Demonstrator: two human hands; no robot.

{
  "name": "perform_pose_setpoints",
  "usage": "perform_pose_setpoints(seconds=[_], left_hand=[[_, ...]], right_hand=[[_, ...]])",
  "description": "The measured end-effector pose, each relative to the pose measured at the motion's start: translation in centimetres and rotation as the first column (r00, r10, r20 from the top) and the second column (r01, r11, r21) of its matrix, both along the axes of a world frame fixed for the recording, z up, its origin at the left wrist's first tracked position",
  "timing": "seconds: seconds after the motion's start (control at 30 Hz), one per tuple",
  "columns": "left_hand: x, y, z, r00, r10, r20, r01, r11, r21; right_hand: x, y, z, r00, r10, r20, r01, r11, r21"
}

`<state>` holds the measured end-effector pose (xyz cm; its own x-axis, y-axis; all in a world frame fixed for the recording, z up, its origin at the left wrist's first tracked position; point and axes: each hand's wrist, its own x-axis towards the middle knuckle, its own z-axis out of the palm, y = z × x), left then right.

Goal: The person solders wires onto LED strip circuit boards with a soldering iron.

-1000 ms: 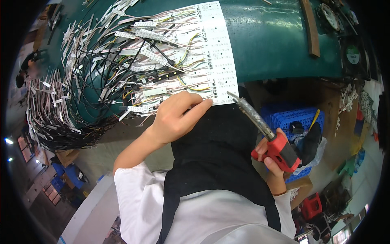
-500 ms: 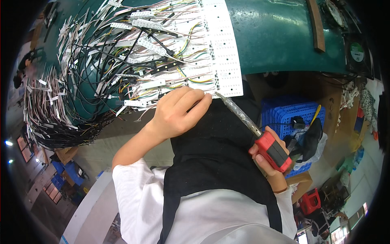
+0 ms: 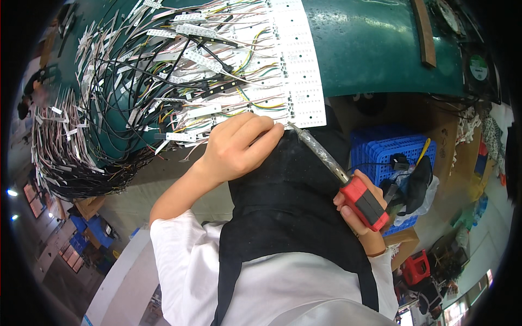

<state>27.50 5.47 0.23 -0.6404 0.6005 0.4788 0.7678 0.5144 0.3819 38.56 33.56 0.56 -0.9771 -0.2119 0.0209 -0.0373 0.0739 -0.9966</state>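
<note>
- At the near edge of the green table (image 3: 370,65), a white circuit-board sheet (image 3: 304,79) lies flat, its near corner reaching over the apron (image 3: 288,206), which probably makes that end easy to reach with both hands.
- The left hand (image 3: 236,146) is mostly closed, thumb and forefinger together beside that corner; they appear to pinch a thin wire, though the fingers hide most of it. Such a grip likely steadies a fine end.
- The right hand (image 3: 361,201) wraps round the red-and-black handle of a soldering iron (image 3: 326,158), fingers well closed. Holding it so far back presumably spares the skin from the metal shaft.
- The iron's tip sits at the board's near corner, just beside the left fingertips; whether it touches cannot be told.
- Coloured wires (image 3: 263,103) run leftward from the board, perhaps laid that way to leave its right side clear. Further left, a thick bundle of wires (image 3: 62,144) hangs over the table's edge.
- Fine print on the board is too small to read. A round green label (image 3: 478,68) at the right bears unreadable marks, and dark characters show on a cardboard box (image 3: 445,138).
</note>
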Motion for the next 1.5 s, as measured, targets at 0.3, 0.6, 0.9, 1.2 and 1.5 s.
perform_pose_setpoints(seconds=[0.3,0.6,0.9,1.2,1.5], left_hand=[[0.0,0.1,0.3,1.000,0.007,0.018,-0.006,1.000,-0.027],[-0.1,-0.1,0.3,0.999,-0.005,0.032,0.006,0.999,-0.035],[-0.3,0.0,0.1,1.000,0.007,0.001,-0.007,1.000,-0.003],[-0.5,-0.1,0.4,0.999,-0.009,0.040,0.010,0.999,-0.037],[0.2,0.1,0.9,1.000,0.019,0.015,-0.019,0.999,-0.025]], right_hand=[[0.1,-0.2,-0.5,0.998,0.006,-0.069,-0.007,1.000,-0.016],[0.0,0.3,-0.2,0.998,0.025,-0.058,-0.026,1.000,-0.016],[0.1,0.0,-0.4,0.996,0.020,-0.090,-0.019,1.000,0.007],[-0.6,1.5,0.0,0.983,-0.183,-0.022,0.176,0.969,-0.176],[-13.2,6.5,3.9,0.723,-0.168,-0.670,0.612,0.606,0.509]])
